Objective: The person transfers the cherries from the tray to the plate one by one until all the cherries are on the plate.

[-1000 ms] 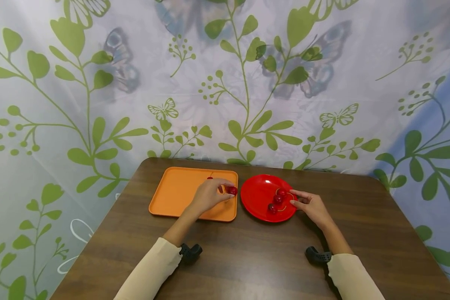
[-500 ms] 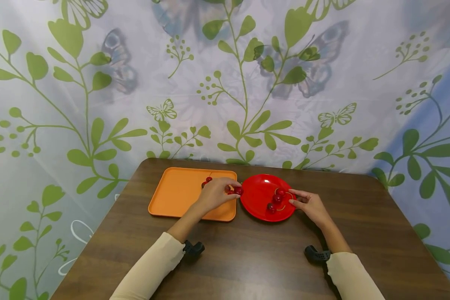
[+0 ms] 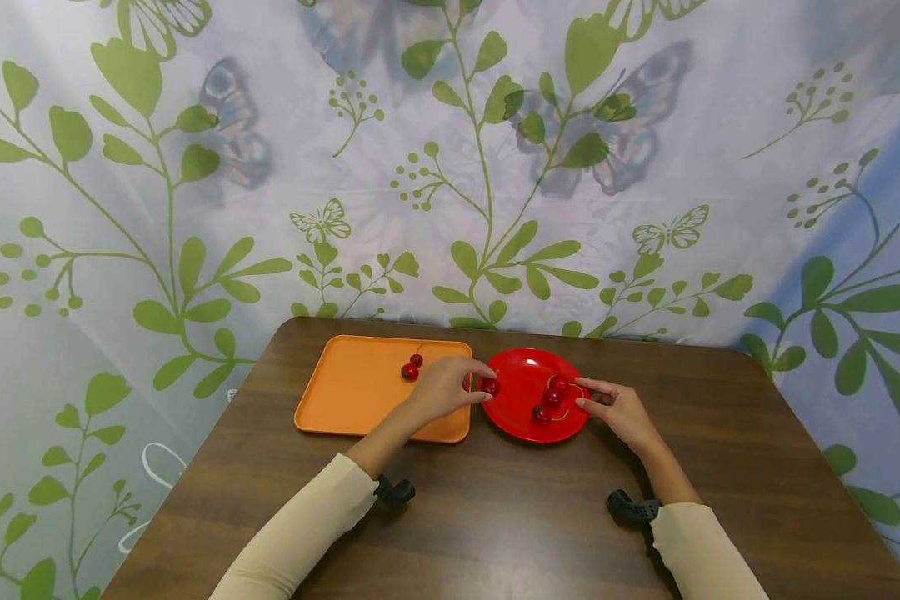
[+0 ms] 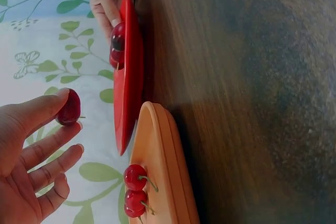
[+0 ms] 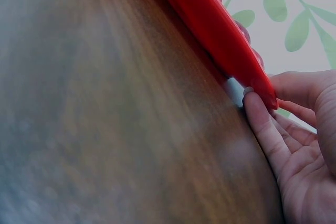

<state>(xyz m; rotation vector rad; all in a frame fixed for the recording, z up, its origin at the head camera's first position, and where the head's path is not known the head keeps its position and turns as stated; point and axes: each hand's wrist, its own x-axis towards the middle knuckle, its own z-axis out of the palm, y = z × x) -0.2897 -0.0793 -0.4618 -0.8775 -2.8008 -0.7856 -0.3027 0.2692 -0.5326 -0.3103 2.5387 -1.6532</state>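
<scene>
My left hand (image 3: 444,388) pinches a dark red cherry (image 4: 69,108) between thumb and index finger, the other fingers loosely bent. That hand is above the gap between an orange tray (image 3: 345,392) and a round red plate (image 3: 521,417), with the cherry over the plate's left rim. Three cherries (image 3: 552,397) lie in the plate's right half, some with stems showing. On the tray, two cherries (image 4: 135,177) sit close together, partly behind the left hand. My right hand (image 3: 621,415) grips the plate's right rim, thumb and fingers on either side of it (image 5: 265,90).
Both dishes stand side by side on a brown wooden table (image 3: 480,517), near its far edge. Behind it hangs a cloth (image 3: 420,167) printed with leaves and butterflies. A black strap mount (image 3: 632,508) sits at each wrist.
My left hand has moved right with the pinched cherry, from over the tray to the plate's left rim. More of the tray's two cherries shows. My right hand stays at the plate.
</scene>
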